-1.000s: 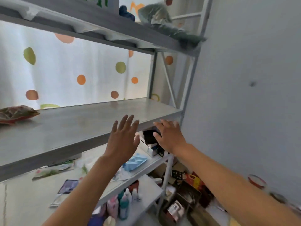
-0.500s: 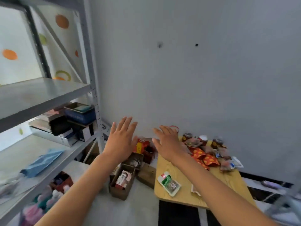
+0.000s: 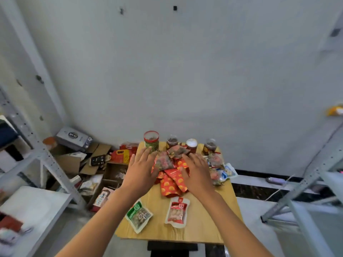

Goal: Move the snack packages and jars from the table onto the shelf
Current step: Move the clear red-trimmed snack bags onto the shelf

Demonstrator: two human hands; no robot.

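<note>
A: Wooden bench [image 3: 196, 230] against the wall. Red snack packets [image 3: 171, 180] heaped mid-bench, four jars [image 3: 151, 142] lined along the bench's far edge.
B: Hands?
A: Left hand [image 3: 139, 170] and right hand [image 3: 196, 171] both flat, fingers spread, gripping nothing, over the heap. Contact unclear.
B: Near edge?
A: Green packet [image 3: 138, 216] and red-white packet [image 3: 177, 212], lying flat. Shelf [image 3: 35, 206] stands left of the bench.
</note>
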